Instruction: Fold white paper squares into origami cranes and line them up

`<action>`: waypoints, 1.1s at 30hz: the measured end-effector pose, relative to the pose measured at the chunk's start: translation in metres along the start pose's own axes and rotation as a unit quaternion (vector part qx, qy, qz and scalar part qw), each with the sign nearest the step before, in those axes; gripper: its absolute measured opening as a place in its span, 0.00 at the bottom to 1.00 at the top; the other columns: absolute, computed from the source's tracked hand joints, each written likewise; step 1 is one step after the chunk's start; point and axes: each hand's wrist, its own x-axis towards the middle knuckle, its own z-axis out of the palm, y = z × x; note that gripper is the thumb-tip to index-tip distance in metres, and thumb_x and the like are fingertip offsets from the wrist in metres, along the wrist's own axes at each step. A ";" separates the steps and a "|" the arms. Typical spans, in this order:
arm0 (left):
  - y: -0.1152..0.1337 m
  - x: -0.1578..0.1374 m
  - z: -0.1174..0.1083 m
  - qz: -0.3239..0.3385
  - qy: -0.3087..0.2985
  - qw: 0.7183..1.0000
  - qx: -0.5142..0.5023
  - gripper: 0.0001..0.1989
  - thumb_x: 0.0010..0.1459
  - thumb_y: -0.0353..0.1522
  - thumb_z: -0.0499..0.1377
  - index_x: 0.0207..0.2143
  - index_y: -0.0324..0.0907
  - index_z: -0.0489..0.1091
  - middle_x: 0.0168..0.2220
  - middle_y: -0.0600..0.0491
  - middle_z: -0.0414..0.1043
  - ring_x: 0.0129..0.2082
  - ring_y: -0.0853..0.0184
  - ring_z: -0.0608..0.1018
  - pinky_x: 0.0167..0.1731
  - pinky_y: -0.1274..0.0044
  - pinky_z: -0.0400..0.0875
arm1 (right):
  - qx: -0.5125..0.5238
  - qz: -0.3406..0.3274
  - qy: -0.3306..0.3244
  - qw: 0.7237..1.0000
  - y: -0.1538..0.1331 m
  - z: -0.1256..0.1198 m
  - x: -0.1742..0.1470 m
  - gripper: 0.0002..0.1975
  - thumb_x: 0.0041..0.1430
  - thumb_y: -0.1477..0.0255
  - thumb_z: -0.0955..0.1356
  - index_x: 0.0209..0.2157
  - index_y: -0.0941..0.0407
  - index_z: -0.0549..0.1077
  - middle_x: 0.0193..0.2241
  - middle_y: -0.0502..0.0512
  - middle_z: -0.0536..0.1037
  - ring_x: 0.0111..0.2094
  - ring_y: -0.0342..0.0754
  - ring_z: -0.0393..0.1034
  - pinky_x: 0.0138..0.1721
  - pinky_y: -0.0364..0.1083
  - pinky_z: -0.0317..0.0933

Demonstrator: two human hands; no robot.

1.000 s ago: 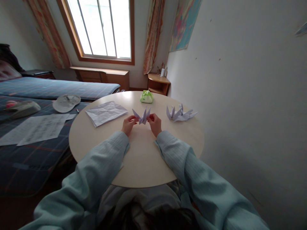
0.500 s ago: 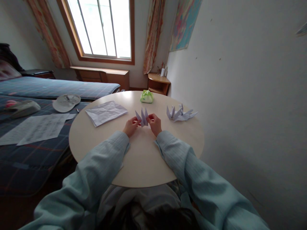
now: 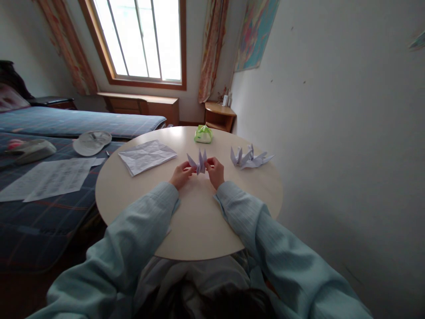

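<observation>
Between my hands is a folded paper crane (image 3: 199,165), pale lilac-white, with pointed tips standing up just above the round table (image 3: 199,217). My left hand (image 3: 182,174) pinches its left side, fingers closed on the paper. On the other side, my right hand (image 3: 215,172) grips the right part between thumb and fingers. Some of the lower folds are hidden by my fingertips. Several finished-looking paper cranes (image 3: 250,158) sit in a cluster at the right of the table. Creased white paper sheets (image 3: 148,156) lie at the left.
A green tissue pack (image 3: 203,134) stands near the table's far edge. Left of the table, a bed (image 3: 66,221) holds printed sheets (image 3: 56,177) and a light cap (image 3: 92,143). A white wall (image 3: 332,155) rises close on the right.
The crane's upright points have shifted, the middle one now closer to the right one. My hands have barely moved; the other things stay in place.
</observation>
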 end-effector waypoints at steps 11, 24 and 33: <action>0.004 0.000 -0.001 0.007 0.063 0.996 -0.067 0.14 0.34 0.39 0.63 0.23 0.39 0.69 0.23 0.55 0.70 0.24 0.71 0.72 0.29 0.77 0.64 | 0.021 0.004 -0.001 1.000 0.004 0.003 0.001 0.09 0.47 0.65 0.62 0.25 0.57 0.65 0.23 0.49 0.70 0.26 0.42 0.64 0.29 0.43 0.61; 0.005 0.002 -0.002 -0.042 0.100 0.979 -0.175 0.14 0.32 0.35 0.64 0.24 0.37 0.70 0.25 0.54 0.71 0.27 0.72 0.72 0.38 0.75 0.66 | 0.076 0.017 0.003 0.997 -0.002 0.003 0.000 0.08 0.45 0.66 0.64 0.23 0.57 0.64 0.21 0.48 0.69 0.24 0.42 0.65 0.31 0.44 0.62; 0.004 0.004 -0.003 -0.057 0.107 0.967 -0.222 0.09 0.36 0.31 0.62 0.24 0.38 0.68 0.26 0.53 0.71 0.31 0.70 0.73 0.40 0.75 0.66 | 0.202 0.074 -0.003 0.977 0.000 0.006 0.001 0.09 0.43 0.66 0.65 0.24 0.58 0.64 0.22 0.47 0.69 0.26 0.40 0.65 0.33 0.45 0.64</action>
